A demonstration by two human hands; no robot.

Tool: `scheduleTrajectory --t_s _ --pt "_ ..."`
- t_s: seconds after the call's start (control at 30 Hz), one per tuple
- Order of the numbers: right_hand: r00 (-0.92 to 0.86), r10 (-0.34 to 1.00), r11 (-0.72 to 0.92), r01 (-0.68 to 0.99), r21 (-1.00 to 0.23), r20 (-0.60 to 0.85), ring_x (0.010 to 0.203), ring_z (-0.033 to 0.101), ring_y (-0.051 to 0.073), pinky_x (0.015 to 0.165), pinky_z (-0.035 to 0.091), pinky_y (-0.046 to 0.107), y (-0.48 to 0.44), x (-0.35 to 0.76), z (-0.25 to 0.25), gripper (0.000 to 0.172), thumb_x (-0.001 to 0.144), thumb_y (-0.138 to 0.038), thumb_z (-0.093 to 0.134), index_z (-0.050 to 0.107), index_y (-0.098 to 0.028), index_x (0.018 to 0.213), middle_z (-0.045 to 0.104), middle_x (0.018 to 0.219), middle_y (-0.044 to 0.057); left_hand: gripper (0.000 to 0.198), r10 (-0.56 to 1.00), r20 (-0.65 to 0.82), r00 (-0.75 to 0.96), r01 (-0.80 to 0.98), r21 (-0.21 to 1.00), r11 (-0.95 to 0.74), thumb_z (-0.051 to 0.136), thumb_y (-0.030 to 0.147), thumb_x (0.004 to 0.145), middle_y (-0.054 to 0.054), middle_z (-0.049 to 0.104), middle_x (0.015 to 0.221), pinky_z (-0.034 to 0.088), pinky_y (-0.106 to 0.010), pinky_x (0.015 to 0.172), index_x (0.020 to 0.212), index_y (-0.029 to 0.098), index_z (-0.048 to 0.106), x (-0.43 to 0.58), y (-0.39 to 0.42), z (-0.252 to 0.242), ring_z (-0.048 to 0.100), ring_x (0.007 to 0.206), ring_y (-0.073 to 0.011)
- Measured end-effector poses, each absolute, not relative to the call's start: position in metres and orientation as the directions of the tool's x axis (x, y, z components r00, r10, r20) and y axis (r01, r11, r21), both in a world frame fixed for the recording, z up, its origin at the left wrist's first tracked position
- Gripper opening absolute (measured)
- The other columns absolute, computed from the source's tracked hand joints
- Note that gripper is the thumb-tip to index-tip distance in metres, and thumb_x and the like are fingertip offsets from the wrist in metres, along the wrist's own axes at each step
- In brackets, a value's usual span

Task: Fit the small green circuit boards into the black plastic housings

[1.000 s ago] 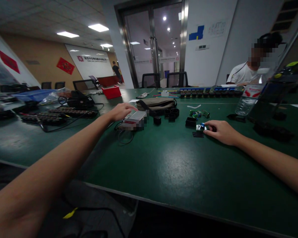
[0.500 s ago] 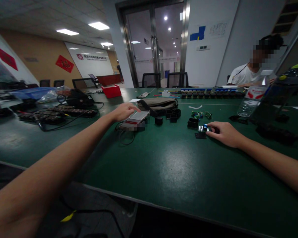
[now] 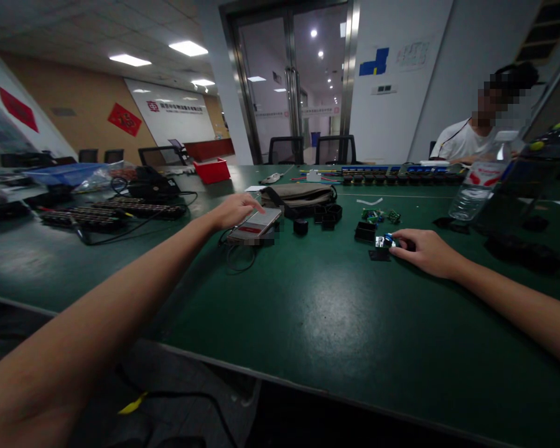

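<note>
My left hand [image 3: 237, 211] reaches over a phone-like device [image 3: 265, 218] with a light screen. Its index finger is stretched out at the screen, and it holds nothing. The device is tilted on top of another item, partly blurred, with a thin cable [image 3: 242, 269] looped in front. On the right, my right hand [image 3: 420, 249] is closed, thumb and fingers pinching a small blue-and-silver part [image 3: 386, 240]; the fingertips hide some of it. Just in front of that part lies a flat black piece [image 3: 379, 255]. A black open box [image 3: 364, 231] sits beside it on the left.
Green circuit boards [image 3: 374, 215], black cases [image 3: 327, 216] and a grey pouch [image 3: 303, 194] lie farther back. A water bottle [image 3: 478, 186] stands on the right, near a seated person [image 3: 466, 137]. Black strips with cables [image 3: 107, 214] and a red box [image 3: 212, 170] are at left.
The whole view has shifted slightly, so everything appears a little farther right. Both hands keep the same poses at the device and the small part.
</note>
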State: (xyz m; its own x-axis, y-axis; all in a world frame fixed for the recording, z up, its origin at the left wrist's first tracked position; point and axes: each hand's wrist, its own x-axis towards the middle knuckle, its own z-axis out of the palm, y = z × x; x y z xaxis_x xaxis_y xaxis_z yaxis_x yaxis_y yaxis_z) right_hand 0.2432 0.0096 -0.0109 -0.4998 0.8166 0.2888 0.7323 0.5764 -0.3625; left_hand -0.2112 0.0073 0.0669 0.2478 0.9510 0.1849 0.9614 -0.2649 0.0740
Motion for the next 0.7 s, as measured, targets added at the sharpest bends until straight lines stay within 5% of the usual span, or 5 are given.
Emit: scheduleTrajectory --t_s 0.7 --pt "-0.515 0.805 0.592 0.729 -0.344 0.294 0.062 0.055 0.019 0.061 0.040 0.032 0.0096 0.2445 -0.0116 0.043 0.082 -0.050 0.049 0.070 -0.015 0.096 0.058 0.067 0.003 0.048 0.956 0.189 0.224 0.965 0.096 -0.245 0.035 0.026 0.075 -0.007 0.068 0.110 0.047 -0.031 0.090 0.098 0.017 0.077 -0.2146 0.0062 0.0667 0.060 0.094 -0.0207"
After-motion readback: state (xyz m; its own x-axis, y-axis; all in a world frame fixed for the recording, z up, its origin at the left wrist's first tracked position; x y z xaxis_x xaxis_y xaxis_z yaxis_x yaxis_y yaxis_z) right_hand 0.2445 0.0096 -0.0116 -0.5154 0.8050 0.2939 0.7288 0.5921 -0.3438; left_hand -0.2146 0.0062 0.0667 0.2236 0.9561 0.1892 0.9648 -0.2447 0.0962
